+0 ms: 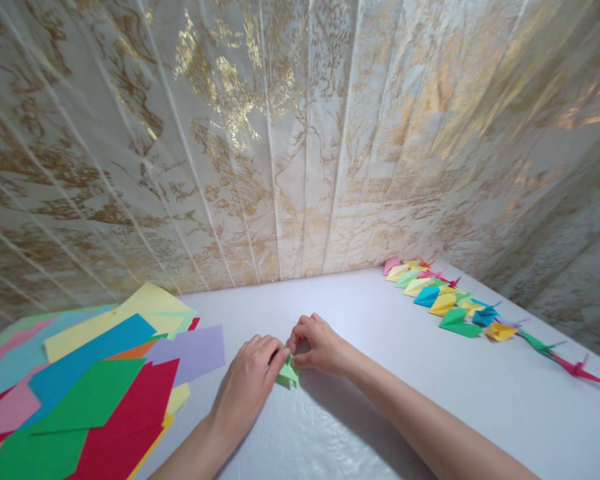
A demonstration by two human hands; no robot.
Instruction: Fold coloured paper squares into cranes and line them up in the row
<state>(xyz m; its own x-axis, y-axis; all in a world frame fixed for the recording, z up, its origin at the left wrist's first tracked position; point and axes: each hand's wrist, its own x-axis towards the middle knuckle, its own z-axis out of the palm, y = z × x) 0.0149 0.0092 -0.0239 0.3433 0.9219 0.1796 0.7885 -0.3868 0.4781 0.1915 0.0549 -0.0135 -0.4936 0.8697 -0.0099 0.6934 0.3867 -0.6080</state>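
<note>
A small piece of folded light green paper [288,377] lies low on the white table, between my two hands and partly hidden by them. My left hand [256,365] rests over its left side, with the thumb and fingers closed on the paper. From the right, my right hand [320,343] pinches the paper's upper right part between thumb and fingertips. The paper's lower tip shows below my fingers; its full shape is covered.
Many-coloured paper sheets [125,400] overlap in a heap on the left. Folded paper planes and cranes [460,323] stand in rows at the right along the table [360,413] edge. A gold-patterned curtain [280,167] hangs behind.
</note>
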